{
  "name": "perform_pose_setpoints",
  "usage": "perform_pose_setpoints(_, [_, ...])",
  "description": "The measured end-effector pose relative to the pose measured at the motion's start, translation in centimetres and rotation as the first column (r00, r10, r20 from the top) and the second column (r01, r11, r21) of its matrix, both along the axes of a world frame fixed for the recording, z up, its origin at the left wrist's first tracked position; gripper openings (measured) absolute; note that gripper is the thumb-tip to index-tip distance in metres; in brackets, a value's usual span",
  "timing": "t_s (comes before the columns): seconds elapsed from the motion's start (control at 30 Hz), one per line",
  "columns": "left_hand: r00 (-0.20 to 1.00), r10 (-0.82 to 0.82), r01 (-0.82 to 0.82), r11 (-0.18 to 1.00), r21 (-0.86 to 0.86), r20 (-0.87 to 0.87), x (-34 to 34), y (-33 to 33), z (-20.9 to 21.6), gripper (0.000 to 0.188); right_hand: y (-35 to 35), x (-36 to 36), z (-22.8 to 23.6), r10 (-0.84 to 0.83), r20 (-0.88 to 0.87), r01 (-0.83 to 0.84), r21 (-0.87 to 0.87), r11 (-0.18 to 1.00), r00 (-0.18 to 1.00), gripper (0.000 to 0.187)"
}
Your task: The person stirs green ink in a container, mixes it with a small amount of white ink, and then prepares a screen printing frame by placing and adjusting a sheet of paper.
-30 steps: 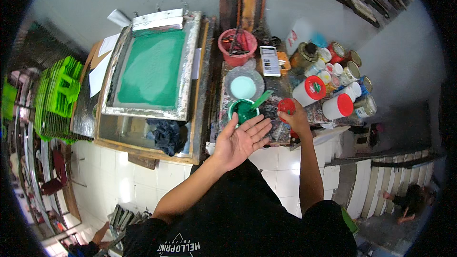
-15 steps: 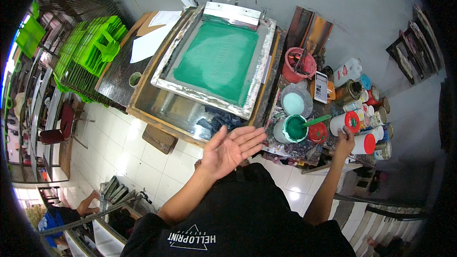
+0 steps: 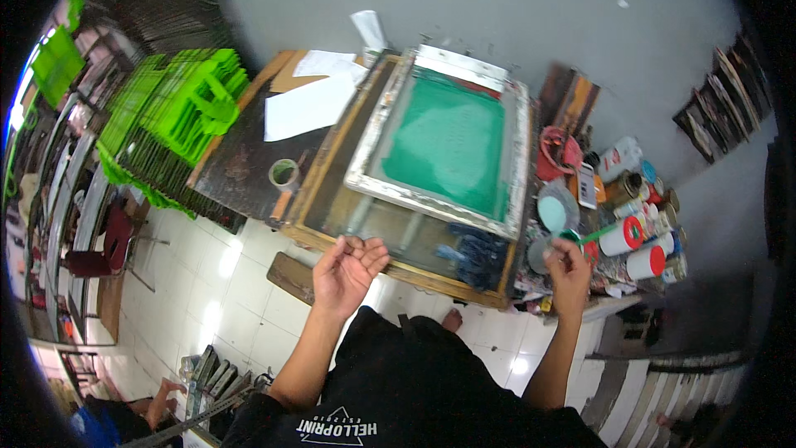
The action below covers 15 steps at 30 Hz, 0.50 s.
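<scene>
My left hand (image 3: 348, 275) is raised palm up before the table's front edge, fingers loosely bent and nothing in them. At the right, my right hand (image 3: 569, 278) hovers in front of a tub of green ink (image 3: 539, 255), partly covering it. Its fingers are bent and apart, and no held thing shows. A green stick (image 3: 599, 232) slants out of the tub. Beyond both hands lies a white-edged screen-printing frame (image 3: 522, 158) with green ink (image 3: 448, 141) across its mesh. A white-handled squeegee (image 3: 460, 66) rests at its far end.
A dark crumpled cloth (image 3: 479, 255) lies on the glass-topped table (image 3: 381, 220). White jars with red lids (image 3: 645, 264), a pink bucket (image 3: 560, 152) and a phone (image 3: 587, 186) crowd the right side. At left are paper sheets (image 3: 307, 108), a tape roll (image 3: 283, 172) and green bags (image 3: 195, 108).
My right hand has left the white red-lidded jar and moved left to the green ink tub. My left hand has drawn left, its fingers more bent. The view has shifted.
</scene>
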<state>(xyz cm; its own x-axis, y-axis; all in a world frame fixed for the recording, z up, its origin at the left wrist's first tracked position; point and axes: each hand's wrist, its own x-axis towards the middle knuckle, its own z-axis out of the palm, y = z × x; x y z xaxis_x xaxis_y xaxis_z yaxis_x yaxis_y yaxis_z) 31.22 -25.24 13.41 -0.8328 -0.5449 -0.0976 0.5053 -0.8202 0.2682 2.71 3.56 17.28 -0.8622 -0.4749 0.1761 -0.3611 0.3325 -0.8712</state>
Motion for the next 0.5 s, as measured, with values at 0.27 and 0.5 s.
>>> perform_pose_setpoints(0.27, [0.987, 0.112, -0.121, 0.99, 0.068, 0.114, 10.0, -4.2, -2.2, 0.03, -7.4, 8.9, -2.1, 0.031, -0.182, 0.021, 0.279, 0.96, 0.983, 0.027])
perform_pose_setpoints(0.5, [0.92, 0.284, -0.32, 0.942, 0.1, 0.271, 16.8, -5.3, -5.1, 0.029, -9.4, 8.8, -6.2, 0.011, -0.481, 0.151, 0.296, 0.943, 0.876, 0.031])
